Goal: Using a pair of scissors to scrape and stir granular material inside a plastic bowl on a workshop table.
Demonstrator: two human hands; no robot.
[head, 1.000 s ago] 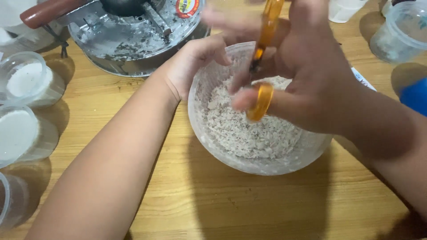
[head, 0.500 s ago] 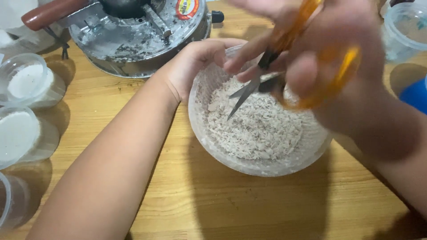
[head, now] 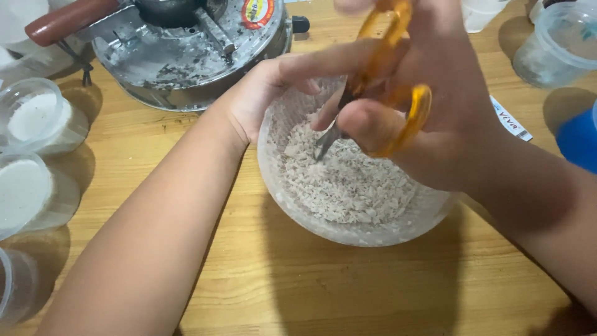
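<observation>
A clear plastic bowl (head: 298,211) sits mid-table, filled with pale shredded bits (head: 348,186). My left hand (head: 267,93) grips the bowl's far left rim. My right hand (head: 435,106) hovers over the bowl and holds orange-handled scissors (head: 398,93), fingers through the loops. The metal blades (head: 326,140) point down-left into the shredded bits and look nearly closed.
A round metal pot lid with a brown handle (head: 186,43) lies behind the bowl. Clear tubs of white powder (head: 31,118) (head: 25,193) stand at the left edge. A clear cup (head: 559,43) and a blue object (head: 578,140) are at the right, on the wooden table (head: 311,292).
My right hand has lowered and turned the scissors; the blades were spread wide half a second ago and now point down into the shredded bits, nearly closed. The left hand has stayed on the rim.
</observation>
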